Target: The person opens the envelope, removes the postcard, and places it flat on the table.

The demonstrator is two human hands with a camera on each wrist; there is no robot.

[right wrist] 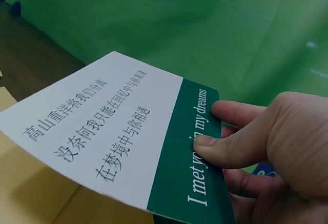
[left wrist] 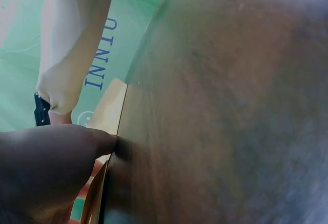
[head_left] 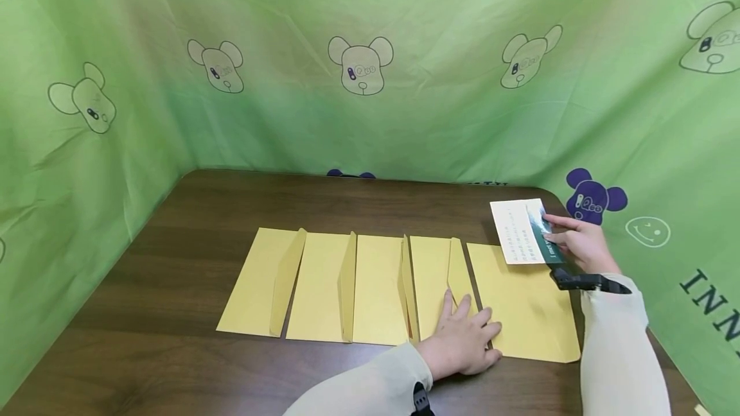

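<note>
My right hand (head_left: 584,246) pinches a white and green card (head_left: 511,230) by its green end, thumb on top. In the right wrist view the card (right wrist: 97,126) lies tilted above a yellow envelope, with Chinese lines on the white part and "I met you in my dreams" on the green strip. Below it is the rightmost envelope (head_left: 526,313), spread wider than the others. My left hand (head_left: 459,342) rests with fingers spread over the fourth envelope (head_left: 428,268) and the near left side of the rightmost one. In the left wrist view its thumb (left wrist: 97,141) touches an envelope edge.
Further left on the brown wooden table (head_left: 144,287) lie three more yellow envelopes (head_left: 254,287), side by side, their flaps partly raised on the right sides. A green curtain (head_left: 289,121) with bear drawings surrounds the table's back and sides.
</note>
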